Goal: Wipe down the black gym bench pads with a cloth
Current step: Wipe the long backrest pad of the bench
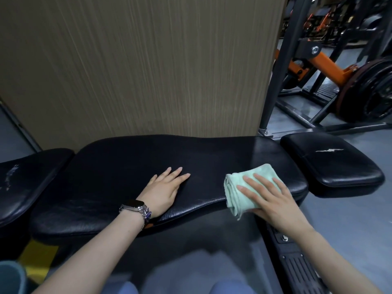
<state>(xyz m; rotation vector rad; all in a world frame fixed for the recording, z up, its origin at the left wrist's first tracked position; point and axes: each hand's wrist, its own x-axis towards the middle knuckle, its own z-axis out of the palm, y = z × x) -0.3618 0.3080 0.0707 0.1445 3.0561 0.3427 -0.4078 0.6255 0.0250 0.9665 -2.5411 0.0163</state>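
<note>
A long black bench pad (131, 166) stretches across the middle of the view. A smaller black pad (331, 164) with a torn white mark sits at its right end, and another worn pad (27, 177) lies at its left end. My left hand (165, 189), wearing a wristwatch, rests flat on the long pad with fingers straight. My right hand (269, 198) presses a folded mint-green cloth (235, 192) onto the right part of the long pad, fingers spread over it.
A wood-grain panel (137, 64) stands right behind the bench. To the right rear are black and orange machine frames (318, 60) and a weight plate (369, 92) on grey floor. A black footplate (297, 266) lies lower right.
</note>
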